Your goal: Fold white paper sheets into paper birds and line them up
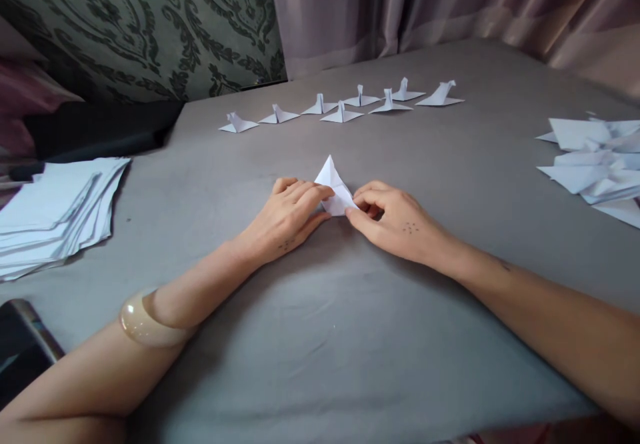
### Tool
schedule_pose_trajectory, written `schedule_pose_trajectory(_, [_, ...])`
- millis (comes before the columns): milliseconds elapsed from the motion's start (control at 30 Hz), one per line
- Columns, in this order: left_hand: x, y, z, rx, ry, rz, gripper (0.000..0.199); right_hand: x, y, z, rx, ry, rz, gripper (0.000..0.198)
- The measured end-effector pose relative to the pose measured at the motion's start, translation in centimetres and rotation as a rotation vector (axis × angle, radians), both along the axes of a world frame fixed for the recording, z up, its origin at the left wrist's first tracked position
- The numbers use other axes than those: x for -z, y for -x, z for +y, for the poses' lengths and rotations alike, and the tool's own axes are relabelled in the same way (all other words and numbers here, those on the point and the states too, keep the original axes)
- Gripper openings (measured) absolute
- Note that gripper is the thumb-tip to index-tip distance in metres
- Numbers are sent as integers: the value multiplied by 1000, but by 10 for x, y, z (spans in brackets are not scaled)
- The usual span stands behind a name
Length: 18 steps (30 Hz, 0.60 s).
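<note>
Between my hands, a small white folded paper (336, 184) with a pointed top lies at the middle of the grey cloth-covered table. My left hand (294, 216) grips its left side, fingers across the front and thumb at the lower edge. At the lower right corner, my right hand (387, 216) pinches the paper between thumb and fingers. Parts of the fingertips and the paper's lower left side are hidden. A pale bangle (150, 323) sits on my left forearm.
Several folded paper birds (341, 112) stand in two rows at the back. White paper sheets (55, 211) are stacked at left, near a dark shiny device (23, 344) and black cloth (100, 127). More folded papers (595, 164) are piled at right. Curtains (340, 17) hang behind.
</note>
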State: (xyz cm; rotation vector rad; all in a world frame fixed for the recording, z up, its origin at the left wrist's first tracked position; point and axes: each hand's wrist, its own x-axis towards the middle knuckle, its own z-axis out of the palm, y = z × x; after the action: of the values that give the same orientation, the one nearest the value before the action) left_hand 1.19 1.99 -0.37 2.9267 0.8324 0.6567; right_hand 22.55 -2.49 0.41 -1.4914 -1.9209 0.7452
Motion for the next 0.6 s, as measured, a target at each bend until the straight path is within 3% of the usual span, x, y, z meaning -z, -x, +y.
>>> schedule_pose_trajectory(133, [-1,0,-1,89,35,22,22,2,-1,2,97,0,-13,24])
schedule_pose_trajectory(300, [-4,4,-2,160,85,72,33,1,-10,4,82,-24,-81,24])
schedule_pose_trajectory(433, [-10,6,-3,192,151,101,37,-8,-17,10,97,97,-76,24])
schedule_pose_trajectory(600, [-13,5,2,226,169,161,43,-14,-20,14,230,252,-21,27])
